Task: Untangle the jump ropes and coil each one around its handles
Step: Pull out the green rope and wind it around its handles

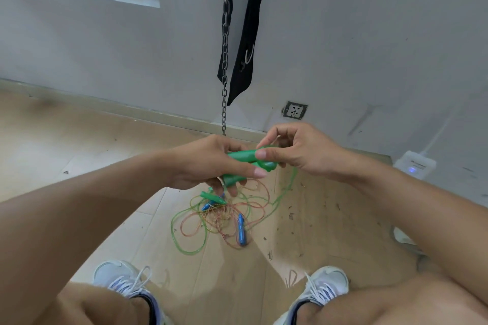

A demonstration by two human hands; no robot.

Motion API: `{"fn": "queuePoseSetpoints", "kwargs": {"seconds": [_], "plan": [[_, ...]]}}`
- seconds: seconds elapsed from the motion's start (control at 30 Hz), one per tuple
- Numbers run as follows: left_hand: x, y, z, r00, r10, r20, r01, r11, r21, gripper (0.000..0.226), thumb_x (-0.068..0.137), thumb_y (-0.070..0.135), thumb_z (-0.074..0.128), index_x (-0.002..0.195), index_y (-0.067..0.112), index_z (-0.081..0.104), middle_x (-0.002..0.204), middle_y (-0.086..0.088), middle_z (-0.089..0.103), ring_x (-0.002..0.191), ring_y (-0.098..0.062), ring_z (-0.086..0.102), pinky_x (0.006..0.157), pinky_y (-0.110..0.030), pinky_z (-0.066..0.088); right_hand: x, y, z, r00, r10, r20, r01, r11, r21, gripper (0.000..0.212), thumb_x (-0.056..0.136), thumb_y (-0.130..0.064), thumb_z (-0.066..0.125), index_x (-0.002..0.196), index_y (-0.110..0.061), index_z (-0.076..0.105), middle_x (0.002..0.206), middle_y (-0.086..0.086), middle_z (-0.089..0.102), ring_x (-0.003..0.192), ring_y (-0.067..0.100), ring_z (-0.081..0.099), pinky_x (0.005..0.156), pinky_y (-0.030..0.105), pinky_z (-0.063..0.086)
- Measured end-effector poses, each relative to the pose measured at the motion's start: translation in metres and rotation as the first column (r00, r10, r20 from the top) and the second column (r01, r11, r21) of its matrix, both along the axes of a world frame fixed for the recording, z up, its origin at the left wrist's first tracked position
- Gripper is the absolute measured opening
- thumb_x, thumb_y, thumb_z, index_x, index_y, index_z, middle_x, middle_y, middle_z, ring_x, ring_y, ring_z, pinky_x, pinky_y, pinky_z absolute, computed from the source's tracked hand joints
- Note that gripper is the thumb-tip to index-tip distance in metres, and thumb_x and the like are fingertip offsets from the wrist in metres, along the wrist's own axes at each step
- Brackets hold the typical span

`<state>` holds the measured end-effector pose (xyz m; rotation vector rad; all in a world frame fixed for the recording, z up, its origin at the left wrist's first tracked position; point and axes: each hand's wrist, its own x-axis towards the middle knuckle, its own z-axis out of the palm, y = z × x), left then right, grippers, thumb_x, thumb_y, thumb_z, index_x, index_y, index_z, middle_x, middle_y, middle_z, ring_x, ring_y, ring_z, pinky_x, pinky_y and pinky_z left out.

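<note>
The wooden floor [79,145] carries a tangle of ropes [224,221] between the person's shoes, directly below the hands: a green cord loops widest, orange and yellowish cords knot inside it, with two blue handles [241,229] and one green handle [212,197] lying among them. Above, the left hand [208,163] grasps a pair of green handles [245,163] whose long axis runs left to right across the body. The right hand [293,150] pinches their right end, thumb on top. From there a green cord [284,194] falls to the tangle, so winding probably needs it drawn free first
</note>
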<state>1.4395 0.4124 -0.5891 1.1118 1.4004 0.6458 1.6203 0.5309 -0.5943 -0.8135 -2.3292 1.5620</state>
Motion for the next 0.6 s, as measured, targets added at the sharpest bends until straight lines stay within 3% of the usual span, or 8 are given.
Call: {"fn": "queuePoseSetpoints", "kwargs": {"seconds": [0.13,0.23,0.3,0.4,0.5,0.6], "plan": [[0.0,0.0,-0.004,0.999,0.034,0.002,-0.034,0.999,0.01,0.022,0.068,0.042,0.084,0.078,0.024,0.076,0.075,-0.005,0.053,0.056,-0.014,0.045,0.045,-0.021,0.032,-0.002,0.0,-0.005,1.0,-0.005,-0.004,0.005,0.997,0.075,0.029,0.071,-0.038,0.082,0.087,-0.015,0.075,0.057,-0.009,0.058,0.053,0.004,0.046,0.053,0.017,0.037],[0.001,0.0,-0.005,0.982,0.035,-0.188,-0.019,0.996,0.086,0.035,0.063,0.052,0.087,0.063,0.021,0.07,0.063,-0.001,0.046,0.054,-0.015,0.04,0.049,-0.027,0.029,-0.002,-0.001,-0.008,1.0,0.014,-0.002,-0.014,0.996,0.087,0.037,0.067,-0.05,0.087,0.084,-0.018,0.078,0.065,0.0,0.066,0.059,0.008,0.049,0.058,0.025,0.037],[0.0,0.001,-0.007,0.935,0.036,-0.352,0.007,0.993,0.12,0.054,0.056,0.064,0.086,0.065,0.013,0.069,0.06,0.0,0.048,0.054,-0.015,0.043,0.052,-0.03,0.031,0.0,0.0,-0.007,0.999,0.032,0.013,-0.033,0.996,0.085,0.035,0.066,-0.05,0.089,0.084,-0.022,0.081,0.072,0.01,0.072,0.063,0.011,0.051,0.062,0.028,0.038],[-0.001,0.002,-0.008,0.88,-0.026,-0.473,0.094,0.988,0.119,0.053,0.057,0.068,0.082,0.072,0.017,0.076,0.058,0.002,0.051,0.053,-0.013,0.043,0.05,-0.027,0.03,0.003,0.001,-0.001,0.991,0.093,0.1,-0.104,0.989,0.105,0.022,0.07,-0.043,0.085,0.089,-0.03,0.083,0.076,0.009,0.074,0.065,0.012,0.051,0.065,0.03,0.039],[0.0,0.004,-0.004,0.851,-0.089,-0.518,0.174,0.978,0.117,0.047,0.062,0.064,0.082,0.076,0.018,0.078,0.052,0.005,0.047,0.049,-0.011,0.039,0.047,-0.023,0.026,0.006,0.002,0.006,0.976,0.169,0.135,-0.184,0.977,0.108,0.024,0.073,-0.039,0.08,0.096,-0.03,0.082,0.086,0.005,0.078,0.077,0.011,0.066,0.073,0.029,0.048],[0.003,0.004,0.004,0.86,-0.094,-0.502,0.2,0.966,0.161,0.047,0.065,0.067,0.079,0.077,0.021,0.078,0.054,0.003,0.047,0.05,-0.011,0.039,0.048,-0.024,0.028,0.01,0.007,0.01,0.987,0.159,0.03,-0.16,0.987,0.031,0.021,0.072,-0.029,0.082,0.092,-0.022,0.081,0.092,0.018,0.076,0.081,0.026,0.068,0.078,0.04,0.053]]}}
